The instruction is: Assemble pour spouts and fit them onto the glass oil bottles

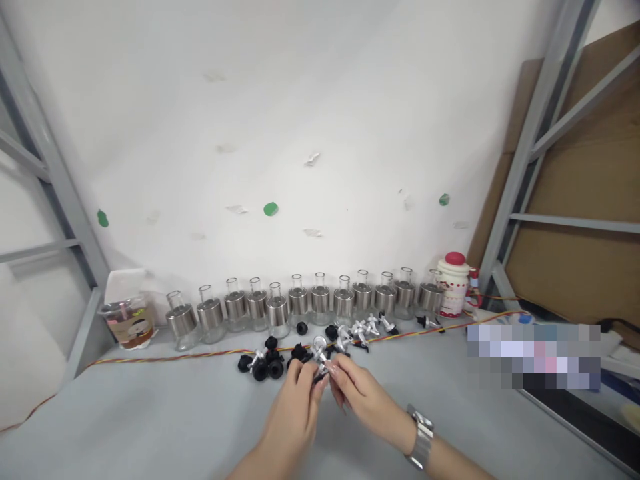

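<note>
Both of my hands meet at the front of a pile of small parts on the table. My left hand [296,403] and my right hand [367,399] are closed, with fingertips pinching a small silver-and-black pour spout [323,368] between them. Fingers cover much of it. Just behind lie loose silver spouts [359,329] with dark tips. To the left are black round caps or stoppers [261,371], several in a cluster. Along the wall stands a row of clear glass bottles [277,310] with brushed-metal sleeves, their necks uncovered.
A twisted red-and-yellow cord [190,357] runs across the grey table [150,413]. At the back left sits a clear cup in a brown sleeve [131,325]. A white container with a red lid [453,287] stands at the right end. Metal frame posts [520,153] flank the table.
</note>
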The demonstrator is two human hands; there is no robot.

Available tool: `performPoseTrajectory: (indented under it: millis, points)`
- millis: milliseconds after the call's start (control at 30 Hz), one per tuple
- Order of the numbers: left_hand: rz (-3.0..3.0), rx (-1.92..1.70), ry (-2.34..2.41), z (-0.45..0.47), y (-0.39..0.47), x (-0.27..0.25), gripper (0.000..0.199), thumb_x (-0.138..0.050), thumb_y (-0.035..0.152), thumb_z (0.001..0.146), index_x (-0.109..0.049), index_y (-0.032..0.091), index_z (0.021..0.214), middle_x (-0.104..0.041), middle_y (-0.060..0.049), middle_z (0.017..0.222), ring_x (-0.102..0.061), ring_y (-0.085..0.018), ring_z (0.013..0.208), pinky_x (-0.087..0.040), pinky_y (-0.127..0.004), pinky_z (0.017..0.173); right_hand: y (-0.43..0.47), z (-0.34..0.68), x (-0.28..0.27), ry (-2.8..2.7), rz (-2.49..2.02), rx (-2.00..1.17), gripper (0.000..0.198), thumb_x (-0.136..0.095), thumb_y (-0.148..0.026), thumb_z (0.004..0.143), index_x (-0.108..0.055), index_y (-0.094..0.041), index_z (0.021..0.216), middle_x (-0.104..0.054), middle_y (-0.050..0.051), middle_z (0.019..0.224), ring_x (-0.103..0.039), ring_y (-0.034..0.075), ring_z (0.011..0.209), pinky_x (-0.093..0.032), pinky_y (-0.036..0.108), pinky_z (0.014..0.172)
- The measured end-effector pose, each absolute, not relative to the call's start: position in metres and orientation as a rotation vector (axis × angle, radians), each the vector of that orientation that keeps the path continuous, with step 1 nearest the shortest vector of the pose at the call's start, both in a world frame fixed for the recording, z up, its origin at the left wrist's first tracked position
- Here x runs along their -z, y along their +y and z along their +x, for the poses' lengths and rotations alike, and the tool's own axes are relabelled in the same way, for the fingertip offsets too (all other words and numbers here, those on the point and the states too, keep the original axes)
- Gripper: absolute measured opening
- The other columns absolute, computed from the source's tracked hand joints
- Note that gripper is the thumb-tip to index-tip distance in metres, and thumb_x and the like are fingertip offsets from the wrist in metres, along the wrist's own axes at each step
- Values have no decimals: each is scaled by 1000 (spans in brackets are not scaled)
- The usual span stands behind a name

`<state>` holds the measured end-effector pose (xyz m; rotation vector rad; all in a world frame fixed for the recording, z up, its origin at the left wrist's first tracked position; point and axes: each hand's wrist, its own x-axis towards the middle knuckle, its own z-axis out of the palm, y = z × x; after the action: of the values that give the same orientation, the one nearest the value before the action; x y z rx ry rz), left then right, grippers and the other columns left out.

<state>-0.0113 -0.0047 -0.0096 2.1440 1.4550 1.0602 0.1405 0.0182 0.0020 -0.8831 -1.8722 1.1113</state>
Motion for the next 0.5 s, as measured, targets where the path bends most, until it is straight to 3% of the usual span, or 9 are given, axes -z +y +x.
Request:
performPoseTrajectory:
  millis: [500]
  points:
    - [2667,-952,1654,-13,-11,-1,23,-33,32,88,-52,18,93,-52,-6,79,-56,-17,61,-47,-27,52,14,145,-1,-1942,-904,-923,28,-28,-41,90,-39,-21,73,-40,-6,56,-38,10,53,-31,23,54]
